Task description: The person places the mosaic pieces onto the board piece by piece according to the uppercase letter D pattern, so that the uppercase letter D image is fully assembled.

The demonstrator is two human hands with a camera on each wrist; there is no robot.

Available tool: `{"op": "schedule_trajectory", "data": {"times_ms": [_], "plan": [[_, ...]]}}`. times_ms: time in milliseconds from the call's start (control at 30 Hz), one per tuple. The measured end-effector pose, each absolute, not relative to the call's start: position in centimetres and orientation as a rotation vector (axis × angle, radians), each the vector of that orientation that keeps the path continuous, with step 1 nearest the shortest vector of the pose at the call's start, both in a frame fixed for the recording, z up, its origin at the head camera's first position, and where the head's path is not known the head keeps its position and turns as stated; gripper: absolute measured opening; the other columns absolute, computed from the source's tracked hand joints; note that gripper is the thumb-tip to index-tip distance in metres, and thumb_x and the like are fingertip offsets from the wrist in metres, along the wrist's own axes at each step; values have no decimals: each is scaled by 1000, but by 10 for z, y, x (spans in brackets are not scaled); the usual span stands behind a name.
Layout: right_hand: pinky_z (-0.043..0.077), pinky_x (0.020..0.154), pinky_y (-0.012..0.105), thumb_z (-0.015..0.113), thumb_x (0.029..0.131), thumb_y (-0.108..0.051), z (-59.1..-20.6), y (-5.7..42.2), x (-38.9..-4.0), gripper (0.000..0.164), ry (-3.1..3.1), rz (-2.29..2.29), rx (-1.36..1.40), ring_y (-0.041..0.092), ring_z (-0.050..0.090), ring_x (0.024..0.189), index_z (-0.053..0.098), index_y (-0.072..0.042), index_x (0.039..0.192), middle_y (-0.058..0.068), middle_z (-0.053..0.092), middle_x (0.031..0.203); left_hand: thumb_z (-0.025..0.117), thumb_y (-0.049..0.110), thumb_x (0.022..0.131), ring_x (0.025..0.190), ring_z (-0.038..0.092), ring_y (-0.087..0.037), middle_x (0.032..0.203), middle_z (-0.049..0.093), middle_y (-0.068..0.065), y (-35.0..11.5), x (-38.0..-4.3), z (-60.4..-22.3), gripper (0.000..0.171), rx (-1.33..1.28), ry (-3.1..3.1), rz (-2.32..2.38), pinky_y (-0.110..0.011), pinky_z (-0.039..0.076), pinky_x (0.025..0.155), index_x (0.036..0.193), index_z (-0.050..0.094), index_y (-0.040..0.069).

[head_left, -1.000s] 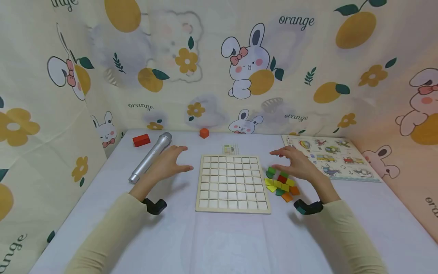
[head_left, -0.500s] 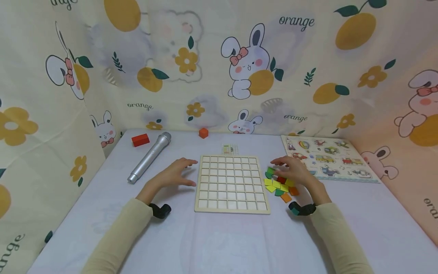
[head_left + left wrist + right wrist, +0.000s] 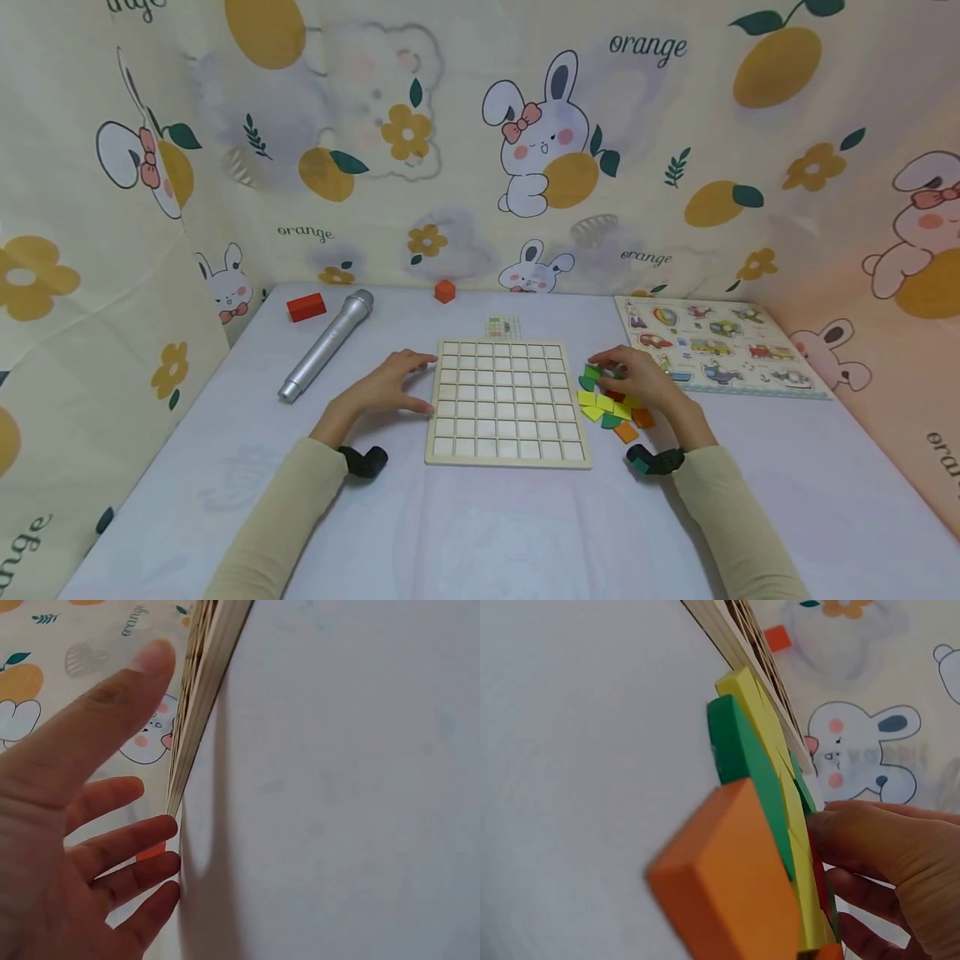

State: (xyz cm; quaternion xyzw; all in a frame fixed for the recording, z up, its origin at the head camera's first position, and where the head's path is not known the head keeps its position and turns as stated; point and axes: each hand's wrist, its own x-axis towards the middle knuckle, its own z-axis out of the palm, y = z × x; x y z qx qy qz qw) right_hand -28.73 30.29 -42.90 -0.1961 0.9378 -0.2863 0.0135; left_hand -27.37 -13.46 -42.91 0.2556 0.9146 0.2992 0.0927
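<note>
A wooden grid board (image 3: 508,457) with rows of square cells lies mid-table. My left hand (image 3: 386,385) is at its left side, thumb and index fingertips right by the frame. In the left wrist view those fingers (image 3: 124,836) are spread and hold nothing. My right hand (image 3: 647,382) reaches over a heap of small coloured pieces at the board's right side. Its thumb (image 3: 855,829) lies close to the red and green pieces, with the other fingers bent behind the heap. Yellow pieces (image 3: 603,403), a green rounded piece (image 3: 746,761) and an orange block (image 3: 735,877) show; the hand partly hides the red piece.
A silver microphone (image 3: 326,346) and a red block (image 3: 306,307) lie at the back left. Behind the board are an orange-red cube (image 3: 445,291) and a small patterned card (image 3: 502,327). A picture board (image 3: 712,346) lies at the back right, before a printed cloth wall.
Both hands have come down and inward: the left from above the table near the microphone to the board's left edge, the right onto the coloured pieces. The board and pieces have stayed put.
</note>
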Motion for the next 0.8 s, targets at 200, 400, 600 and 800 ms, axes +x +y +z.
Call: {"op": "schedule_trajectory", "data": {"times_ms": [200, 400, 600, 800], "plan": [[48, 85, 45, 68, 84, -13, -429, 301, -287, 33, 2927, -873, -604, 25, 56, 96, 64, -8, 116, 9, 60, 109, 82, 42, 67, 124, 35, -27, 134, 46, -9, -133, -274, -431, 89, 737, 2716, 893, -47, 29, 106, 140, 41, 12], [49, 85, 44, 69, 84, -17, -430, 301, -288, 34, 2938, -845, -580, 24, 55, 94, 64, -8, 117, 9, 59, 108, 82, 41, 66, 124, 33, -29, 135, 44, -10, -130, -274, -431, 86, 742, 2743, 856, -48, 28, 106, 137, 46, 11], [48, 84, 43, 67, 87, -17, -430, 300, -288, 31, 2945, -842, -591, 23, 53, 94, 65, -7, 116, 9, 59, 106, 82, 41, 66, 123, 34, -30, 134, 44, -11, -129, -274, -431, 83, 750, 2765, 810, -48, 28, 105, 135, 48, 11], [47, 87, 45, 64, 88, -14, -415, 288, -292, 29, 2961, -919, -635, 25, 53, 98, 65, -7, 116, 9, 58, 106, 82, 41, 66, 124, 33, -31, 135, 44, -11, -128, -274, -430, 82, 751, 2776, 791, -49, 28, 105, 135, 48, 11]]}}
